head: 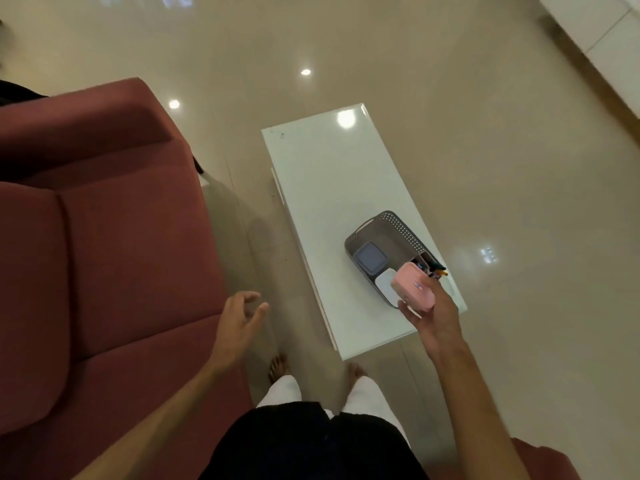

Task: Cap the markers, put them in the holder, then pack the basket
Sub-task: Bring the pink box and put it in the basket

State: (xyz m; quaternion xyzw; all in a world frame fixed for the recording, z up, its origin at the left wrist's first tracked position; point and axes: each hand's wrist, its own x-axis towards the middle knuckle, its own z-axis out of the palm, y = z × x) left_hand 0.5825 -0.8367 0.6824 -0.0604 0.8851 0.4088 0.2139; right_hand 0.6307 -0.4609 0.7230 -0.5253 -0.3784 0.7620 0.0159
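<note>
Inside the grey basket (388, 233) markers (437, 270) were held; a pink box (414, 288) was gripped by right hand (434, 315) fingers near the table (322, 174) edge, left hand (239, 322) spread.

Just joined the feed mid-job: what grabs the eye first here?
The right hand holds a pink case over the near end of the grey basket, which sits on the white table and already contains a grey-lidded box, a white item and markers. The left hand hangs open beside the red sofa.
</note>
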